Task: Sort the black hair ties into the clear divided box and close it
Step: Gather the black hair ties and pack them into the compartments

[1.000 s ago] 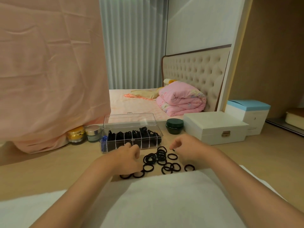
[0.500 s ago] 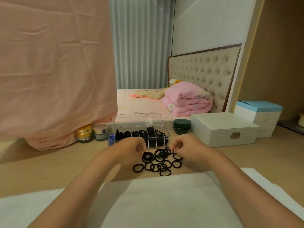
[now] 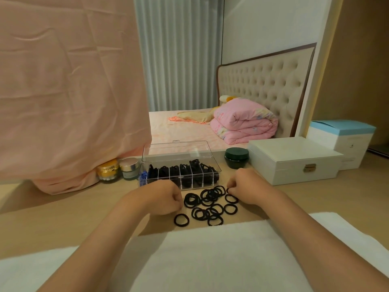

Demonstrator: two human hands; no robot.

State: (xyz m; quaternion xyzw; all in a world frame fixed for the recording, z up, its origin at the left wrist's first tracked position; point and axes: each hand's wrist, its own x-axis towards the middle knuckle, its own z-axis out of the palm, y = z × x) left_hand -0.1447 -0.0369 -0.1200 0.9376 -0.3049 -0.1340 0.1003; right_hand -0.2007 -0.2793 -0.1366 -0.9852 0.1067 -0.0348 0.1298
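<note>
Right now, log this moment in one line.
box: lid open | loose hair ties: piled | left hand: curled beside pile | right hand: fingertips at pile, grip unclear

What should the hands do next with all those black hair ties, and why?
Probably lift the hair tie that the right hand appears to pinch at the pile's far right edge and drop it into the clear divided box. Many loose hair ties lie on the table, and the box stands just behind them with its lid up.
</note>
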